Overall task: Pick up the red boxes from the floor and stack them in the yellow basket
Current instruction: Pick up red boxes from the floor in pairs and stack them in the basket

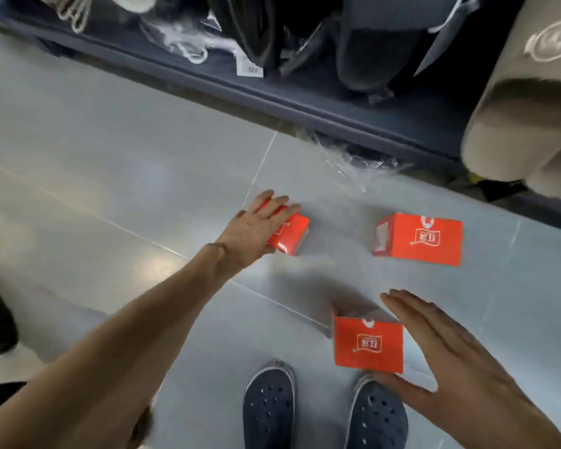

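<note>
Lying on grey tiled floor [110,163]: three red boxes [418,239], beside dark shelf [272,92].

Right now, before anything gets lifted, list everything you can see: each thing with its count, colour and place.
Red cardboard boxes: three, on the grey tiled floor; one far left, one far right, one near the feet.
Clear plastic wrap: one, crumpled by the shelf base.
Dark blue shelf: one, top, holding dark and beige slippers.
Yellow basket: not in view.
Navy perforated clogs: two, bottom centre.
Left hand: on the far-left box.
Right hand: open beside the near box.
</note>
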`<action>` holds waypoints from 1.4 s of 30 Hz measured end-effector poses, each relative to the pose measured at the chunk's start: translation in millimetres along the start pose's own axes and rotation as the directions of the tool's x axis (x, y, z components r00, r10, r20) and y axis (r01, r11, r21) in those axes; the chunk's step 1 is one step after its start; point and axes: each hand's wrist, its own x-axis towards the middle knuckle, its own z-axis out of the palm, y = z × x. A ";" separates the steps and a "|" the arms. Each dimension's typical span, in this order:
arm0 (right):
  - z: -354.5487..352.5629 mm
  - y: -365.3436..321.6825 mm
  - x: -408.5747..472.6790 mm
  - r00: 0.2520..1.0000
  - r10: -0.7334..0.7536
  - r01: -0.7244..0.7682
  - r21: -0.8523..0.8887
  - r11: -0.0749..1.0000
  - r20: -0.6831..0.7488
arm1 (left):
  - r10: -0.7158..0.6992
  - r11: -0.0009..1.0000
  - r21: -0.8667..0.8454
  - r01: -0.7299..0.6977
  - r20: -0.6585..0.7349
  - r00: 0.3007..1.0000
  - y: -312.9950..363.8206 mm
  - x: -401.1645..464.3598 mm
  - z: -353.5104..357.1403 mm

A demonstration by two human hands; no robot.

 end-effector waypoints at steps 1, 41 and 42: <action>4.9 4.0 -3.0 1.000 0.008 -0.008 0.003 1.000 0.005 | 0.008 1.000 0.020 -0.008 -0.028 1.000 1.3 1.0 -1.7; -263.6 -67.9 -146.8 0.942 0.264 -0.274 -0.021 0.961 -0.208 | 0.183 0.955 -0.187 -0.230 -0.237 0.954 205.8 -170.1 -331.4; -296.9 -80.8 -167.9 0.928 0.277 -0.288 -0.007 0.958 -0.251 | 0.231 0.943 -0.182 -0.280 -0.252 0.940 223.1 -173.9 -363.8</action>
